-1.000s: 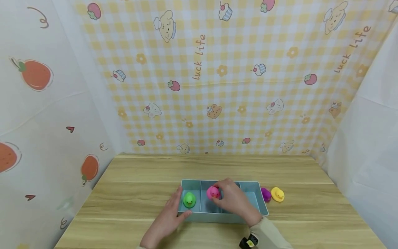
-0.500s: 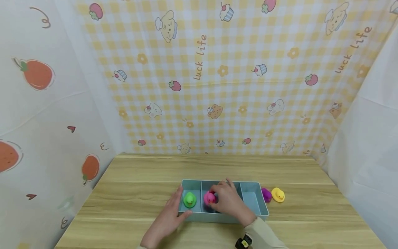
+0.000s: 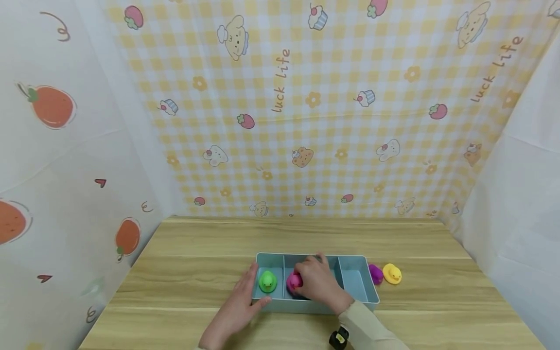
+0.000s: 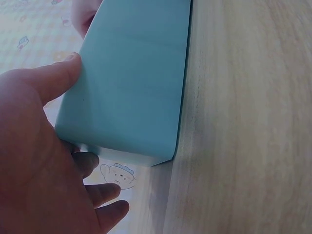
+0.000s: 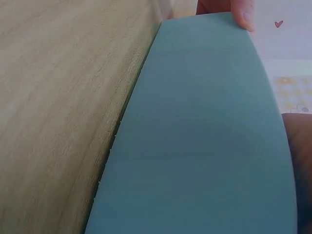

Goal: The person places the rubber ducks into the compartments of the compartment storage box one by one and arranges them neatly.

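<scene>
A shallow blue-grey divided box (image 3: 323,306) stands on the wooden table. My left hand (image 3: 234,308) rests against its left end, its thumb on the front wall and its fingers, fairly straight, along the end wall; the left wrist view shows this hand (image 4: 39,146) at the box corner. A green rubber duck (image 3: 268,282) sits upright in the leftmost compartment. In the compartment beside it, my right hand (image 3: 319,282) pinches a pink rubber duck (image 3: 294,281), partly covered by the fingers. Whether that duck touches the box floor, I cannot tell.
Just right of the box, a purple duck (image 3: 376,274) and a yellow duck (image 3: 392,274) lie on the table (image 3: 210,243). Inside the box, thin dividers (image 3: 284,276) separate the compartments. A patterned cloth (image 3: 332,126) hangs behind the table.
My right hand has moved left and down into the box with the pink duck, which sits lower in its compartment. My left hand has stayed at the box's left end.
</scene>
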{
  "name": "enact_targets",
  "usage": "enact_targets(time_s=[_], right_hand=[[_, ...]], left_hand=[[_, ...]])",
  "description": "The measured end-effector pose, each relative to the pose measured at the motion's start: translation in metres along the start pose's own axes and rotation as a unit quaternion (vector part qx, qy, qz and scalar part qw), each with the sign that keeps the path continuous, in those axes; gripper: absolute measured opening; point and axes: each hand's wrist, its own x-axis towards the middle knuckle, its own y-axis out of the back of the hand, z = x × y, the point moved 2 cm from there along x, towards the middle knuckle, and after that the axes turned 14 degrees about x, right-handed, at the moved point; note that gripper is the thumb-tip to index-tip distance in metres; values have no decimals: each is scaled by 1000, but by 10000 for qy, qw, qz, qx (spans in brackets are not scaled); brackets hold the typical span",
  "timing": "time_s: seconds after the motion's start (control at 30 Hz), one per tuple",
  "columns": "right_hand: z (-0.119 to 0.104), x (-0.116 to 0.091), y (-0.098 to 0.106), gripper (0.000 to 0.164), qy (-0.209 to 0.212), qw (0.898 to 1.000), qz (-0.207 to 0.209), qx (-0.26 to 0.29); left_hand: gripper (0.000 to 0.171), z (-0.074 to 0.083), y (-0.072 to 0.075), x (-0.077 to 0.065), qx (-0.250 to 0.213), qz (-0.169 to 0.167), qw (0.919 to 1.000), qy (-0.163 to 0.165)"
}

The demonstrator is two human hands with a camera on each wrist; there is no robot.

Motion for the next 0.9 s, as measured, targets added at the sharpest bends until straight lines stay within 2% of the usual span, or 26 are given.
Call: enact_targets(time_s=[0.3,0.7,0.9], right_hand=[[-2,2,-6,27,-375,9991,-176,16],[-2,5,-7,28,-420,9985,-349,-98],[-5,4,-4,34,-419,9970,-626,-199]], left_hand=[[86,-1,-2,0,-73,-13,10000,-15],[85,-1,-2,1,-83,20,9999,-61],[84,-2,-2,-1,-68,34,9999,-101]])
